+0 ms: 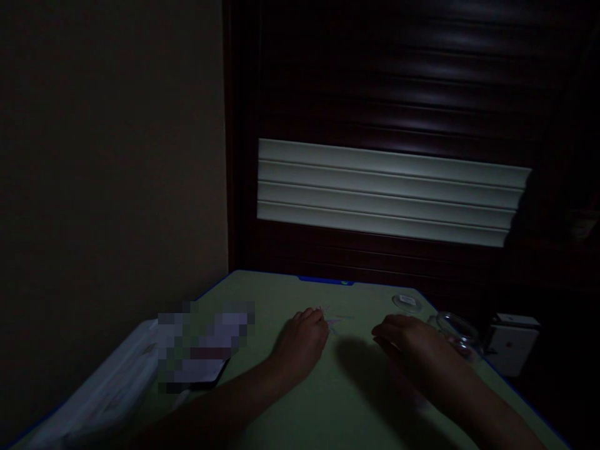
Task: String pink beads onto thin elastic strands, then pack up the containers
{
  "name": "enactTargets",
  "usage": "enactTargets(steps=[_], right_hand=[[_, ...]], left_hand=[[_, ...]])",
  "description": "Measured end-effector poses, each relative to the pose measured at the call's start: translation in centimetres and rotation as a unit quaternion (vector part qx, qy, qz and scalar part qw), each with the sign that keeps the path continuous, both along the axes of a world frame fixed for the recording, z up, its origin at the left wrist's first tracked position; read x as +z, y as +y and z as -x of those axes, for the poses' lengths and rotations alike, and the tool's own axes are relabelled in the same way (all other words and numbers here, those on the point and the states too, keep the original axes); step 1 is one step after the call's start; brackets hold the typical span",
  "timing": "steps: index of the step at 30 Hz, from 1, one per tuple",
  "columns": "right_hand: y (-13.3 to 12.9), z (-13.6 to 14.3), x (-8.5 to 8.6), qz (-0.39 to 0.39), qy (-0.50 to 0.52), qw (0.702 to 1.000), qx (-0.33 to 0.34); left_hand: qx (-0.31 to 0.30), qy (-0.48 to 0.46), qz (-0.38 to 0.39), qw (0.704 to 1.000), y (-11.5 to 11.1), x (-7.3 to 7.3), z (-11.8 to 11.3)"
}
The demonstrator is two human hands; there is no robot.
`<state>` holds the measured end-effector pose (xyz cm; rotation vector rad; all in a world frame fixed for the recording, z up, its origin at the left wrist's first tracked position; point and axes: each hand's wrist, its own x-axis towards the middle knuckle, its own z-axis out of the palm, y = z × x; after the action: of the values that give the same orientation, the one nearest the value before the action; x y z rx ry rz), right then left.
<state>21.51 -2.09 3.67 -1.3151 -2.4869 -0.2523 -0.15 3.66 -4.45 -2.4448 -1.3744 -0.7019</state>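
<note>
In dim light, my left hand (304,340) rests low over the middle of the green table (281,290), its fingers curled together at some thin, pale strands (338,320). What those strands are is too dark to tell. To the right, my right hand (412,340) is raised a little above the table, fingers bent and pressed together, casting a shadow to its left. Anything between its fingertips is hidden. A pinkish thing, hard to make out, lies beneath the right wrist. Just beyond that hand is a round clear lid (407,303).
An open clear round jar (458,334) stands at the table's right edge, a white box (512,344) beyond it. At left lie a partly blurred flat item (210,347) and a long white package (110,381). Wall and dark slatted panel (384,187) bound the table.
</note>
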Motion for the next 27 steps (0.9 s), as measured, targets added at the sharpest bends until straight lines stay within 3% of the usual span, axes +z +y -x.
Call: enactTargets(steps=[8,21,27], right_hand=[[0.06,0.11,0.06,0.004,-0.005,1.000,0.004],[-0.19,0.19,0.12,-0.008,-0.018,1.000,-0.011],[-0.08,0.31,0.28,0.005,-0.010,1.000,-0.013]], left_hand=[[0.029,0.010,-0.010,0.999,0.24,0.17,-0.72],[0.026,0.034,-0.019,0.999,0.50,0.12,-0.62],[0.012,-0.011,-0.015,1.000,-0.13,0.81,-0.67]])
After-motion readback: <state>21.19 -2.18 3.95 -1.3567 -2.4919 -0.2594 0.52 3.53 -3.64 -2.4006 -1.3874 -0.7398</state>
